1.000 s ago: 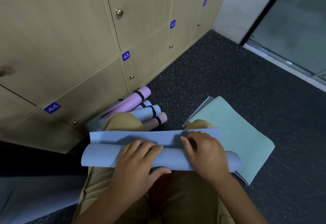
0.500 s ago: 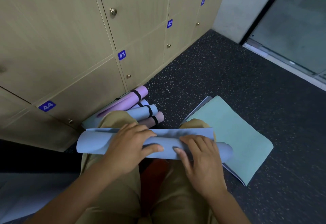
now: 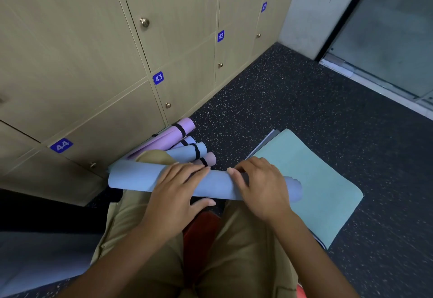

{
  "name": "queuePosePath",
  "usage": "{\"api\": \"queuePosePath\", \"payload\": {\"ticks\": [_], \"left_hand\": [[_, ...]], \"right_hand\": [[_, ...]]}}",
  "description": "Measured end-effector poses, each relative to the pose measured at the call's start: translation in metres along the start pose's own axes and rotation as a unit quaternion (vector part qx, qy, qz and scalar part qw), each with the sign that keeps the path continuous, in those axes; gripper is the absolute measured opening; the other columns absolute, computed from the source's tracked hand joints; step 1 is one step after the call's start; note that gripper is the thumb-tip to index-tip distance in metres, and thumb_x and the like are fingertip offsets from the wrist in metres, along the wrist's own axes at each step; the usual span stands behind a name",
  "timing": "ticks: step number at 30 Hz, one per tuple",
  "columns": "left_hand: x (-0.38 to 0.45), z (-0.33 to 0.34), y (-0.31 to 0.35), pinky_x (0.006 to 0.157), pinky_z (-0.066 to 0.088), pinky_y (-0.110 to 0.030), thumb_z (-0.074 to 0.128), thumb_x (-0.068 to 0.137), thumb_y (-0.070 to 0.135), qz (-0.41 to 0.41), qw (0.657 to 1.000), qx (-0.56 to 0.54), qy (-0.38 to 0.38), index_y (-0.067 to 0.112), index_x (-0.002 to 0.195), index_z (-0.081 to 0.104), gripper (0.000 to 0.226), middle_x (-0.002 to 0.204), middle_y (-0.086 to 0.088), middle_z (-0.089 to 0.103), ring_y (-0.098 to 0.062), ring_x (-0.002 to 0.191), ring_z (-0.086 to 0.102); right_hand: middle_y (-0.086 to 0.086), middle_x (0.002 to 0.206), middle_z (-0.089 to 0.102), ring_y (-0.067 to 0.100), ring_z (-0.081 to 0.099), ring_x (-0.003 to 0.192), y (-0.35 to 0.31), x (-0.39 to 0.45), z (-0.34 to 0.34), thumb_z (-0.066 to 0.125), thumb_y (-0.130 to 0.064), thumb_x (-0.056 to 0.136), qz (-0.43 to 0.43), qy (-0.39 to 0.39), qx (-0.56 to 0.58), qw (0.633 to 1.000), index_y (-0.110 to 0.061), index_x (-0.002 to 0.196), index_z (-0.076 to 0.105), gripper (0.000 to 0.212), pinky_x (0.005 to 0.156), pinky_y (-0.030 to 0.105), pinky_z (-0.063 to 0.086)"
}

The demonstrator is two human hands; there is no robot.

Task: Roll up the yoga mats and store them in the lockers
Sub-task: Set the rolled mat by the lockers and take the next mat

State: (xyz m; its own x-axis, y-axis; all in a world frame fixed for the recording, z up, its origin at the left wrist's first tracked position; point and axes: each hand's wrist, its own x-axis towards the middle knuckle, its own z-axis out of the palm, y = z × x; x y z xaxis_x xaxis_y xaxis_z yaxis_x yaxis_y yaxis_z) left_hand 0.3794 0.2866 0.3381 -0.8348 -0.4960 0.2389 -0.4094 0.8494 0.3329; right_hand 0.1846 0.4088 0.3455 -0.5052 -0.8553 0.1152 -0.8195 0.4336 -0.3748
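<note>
While the rolled blue mat (image 3: 210, 184) lies across your knees, both hands, left hand (image 3: 174, 194) and right hand (image 3: 260, 187), grip it over speckled floor (image 3: 304, 100) beside lockers (image 3: 93, 51)

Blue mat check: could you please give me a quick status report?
Both hands, left and right, grip the blue mat on the lap. Mat fully rolled, no strap visible. Lockers shut; strapped rolls lie against them.

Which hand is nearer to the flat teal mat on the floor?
Right. The right hand grips the blue rolled mat near its end, just beside the teal mat; the left hand holds the roll farther along, toward the lockers.
</note>
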Motion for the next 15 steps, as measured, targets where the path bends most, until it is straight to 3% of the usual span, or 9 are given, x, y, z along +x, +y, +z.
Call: {"api": "queuePosePath", "payload": {"ticks": [4, 6, 10, 13, 15], "left_hand": [[0.010, 0.007, -0.005, 0.102, 0.043, -0.038, 0.059, 0.076, 0.074, 0.018, 1.000, 0.015, 0.003, 0.022, 0.133, 0.064, 0.077, 0.127, 0.010, 0.064, -0.019, 0.115, 0.059], [0.016, 0.008, -0.007, 0.102, 0.039, -0.034, 0.060, 0.072, 0.079, 0.023, 0.999, 0.026, 0.006, 0.024, 0.132, 0.065, 0.081, 0.123, 0.012, 0.064, -0.017, 0.112, 0.059], [0.034, 0.010, -0.013, 0.092, 0.042, -0.034, 0.053, 0.065, 0.093, 0.029, 0.998, 0.062, -0.014, 0.027, 0.125, 0.066, 0.090, 0.111, 0.012, 0.069, -0.016, 0.100, 0.064], [0.049, 0.008, -0.016, 0.081, 0.050, -0.040, 0.041, 0.064, 0.100, 0.024, 0.995, 0.078, -0.051, 0.029, 0.118, 0.066, 0.092, 0.103, 0.011, 0.070, -0.019, 0.094, 0.067], [0.058, 0.005, -0.015, 0.079, 0.048, -0.039, 0.035, 0.064, 0.101, 0.024, 0.991, 0.095, -0.090, 0.028, 0.114, 0.063, 0.093, 0.102, 0.009, 0.068, -0.020, 0.095, 0.067]], "right_hand": [[-0.003, 0.094, 0.067, 0.023, 0.058, 0.088, 0.004, -0.008, 0.002, 0.048, -0.049, 0.101, -0.020, 0.061, -0.011, 0.998, -0.022, 0.100, 0.070, 0.035, 0.083, 0.038, 0.045], [-0.002, 0.102, 0.067, 0.025, 0.058, 0.095, 0.005, -0.017, 0.001, 0.050, -0.045, 0.102, -0.023, 0.078, -0.023, 0.996, -0.019, 0.107, 0.070, 0.032, 0.092, 0.038, 0.043], [0.000, 0.124, 0.062, 0.026, 0.055, 0.117, 0.006, -0.036, 0.002, 0.048, -0.046, 0.102, 0.003, 0.084, -0.065, 0.994, -0.020, 0.129, 0.065, 0.041, 0.114, 0.045, 0.031], [0.001, 0.132, 0.060, 0.025, 0.052, 0.126, 0.010, -0.039, 0.006, 0.044, -0.048, 0.103, 0.011, 0.074, -0.080, 0.994, -0.022, 0.138, 0.060, 0.046, 0.117, 0.048, 0.028], [-0.002, 0.128, 0.062, 0.024, 0.053, 0.122, 0.013, -0.033, 0.008, 0.040, -0.050, 0.104, 0.018, 0.072, -0.081, 0.994, -0.024, 0.136, 0.061, 0.046, 0.117, 0.047, 0.027]]}}
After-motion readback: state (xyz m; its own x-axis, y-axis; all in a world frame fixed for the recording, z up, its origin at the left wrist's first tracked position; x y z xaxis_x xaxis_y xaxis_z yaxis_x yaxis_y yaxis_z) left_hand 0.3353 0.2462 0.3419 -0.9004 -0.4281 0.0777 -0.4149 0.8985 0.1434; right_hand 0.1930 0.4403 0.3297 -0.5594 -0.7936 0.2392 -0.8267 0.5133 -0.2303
